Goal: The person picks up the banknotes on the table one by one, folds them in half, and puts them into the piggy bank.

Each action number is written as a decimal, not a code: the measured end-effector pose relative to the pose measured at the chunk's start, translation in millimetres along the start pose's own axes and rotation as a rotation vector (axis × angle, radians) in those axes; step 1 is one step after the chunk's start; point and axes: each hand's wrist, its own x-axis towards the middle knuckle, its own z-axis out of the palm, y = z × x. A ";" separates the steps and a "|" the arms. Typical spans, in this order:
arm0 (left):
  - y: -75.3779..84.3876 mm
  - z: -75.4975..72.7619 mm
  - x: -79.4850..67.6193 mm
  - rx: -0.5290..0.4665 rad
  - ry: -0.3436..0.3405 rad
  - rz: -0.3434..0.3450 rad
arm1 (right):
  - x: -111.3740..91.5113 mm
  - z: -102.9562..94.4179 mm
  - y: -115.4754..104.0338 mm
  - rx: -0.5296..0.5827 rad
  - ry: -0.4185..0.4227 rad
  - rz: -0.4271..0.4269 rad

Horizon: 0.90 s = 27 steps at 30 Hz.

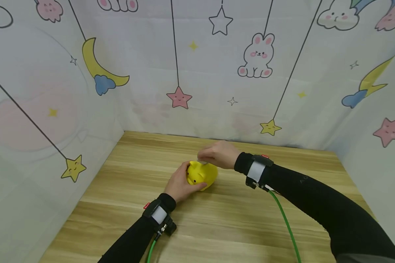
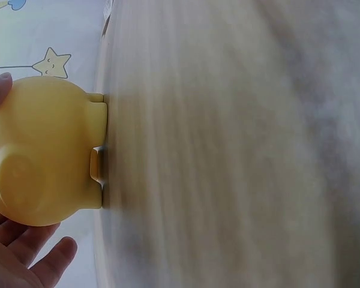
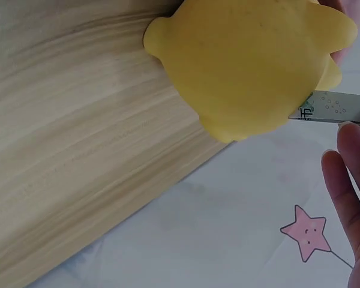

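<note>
A yellow piggy bank (image 1: 206, 174) stands on its feet on the wooden table, its face toward the left hand. My left hand (image 1: 179, 185) holds it, thumb along the near side and fingers round the face end. In the left wrist view the feet of the piggy bank (image 2: 48, 138) rest on the tabletop. Over its back, my right hand (image 1: 219, 155) pinches a folded grey-green banknote (image 3: 336, 107). In the right wrist view the banknote's far end meets the top of the piggy bank (image 3: 246, 66), where the slot itself is hidden.
The wood-grain table (image 1: 237, 226) ends at a white curtain (image 1: 210, 120) printed with stars, a moon and rabbits, which also rises on both sides. A green cable (image 1: 284, 217) hangs from the right wrist camera, and another green cable (image 1: 151, 250) from the left.
</note>
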 end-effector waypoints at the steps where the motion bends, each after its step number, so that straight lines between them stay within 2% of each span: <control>1: 0.0 0.0 0.0 0.003 0.000 -0.003 | -1.8 1.9 0.9 0.023 0.020 0.015; 4: -0.8 0.2 0.6 0.010 0.003 -0.006 | -7.7 8.9 4.5 0.085 0.081 0.050; 7: -1.5 0.1 0.9 0.011 0.000 -0.008 | -15.3 16.8 6.5 0.100 0.122 0.071; 12: -2.3 0.6 1.4 0.007 -0.008 -0.002 | -24.4 24.3 4.9 0.153 0.152 0.115; 18: -2.5 1.3 1.9 0.024 -0.005 -0.005 | -32.4 30.6 6.0 0.220 0.179 0.207; 27: -2.2 2.6 1.5 0.041 0.000 -0.007 | -42.6 42.7 5.5 0.171 0.230 0.244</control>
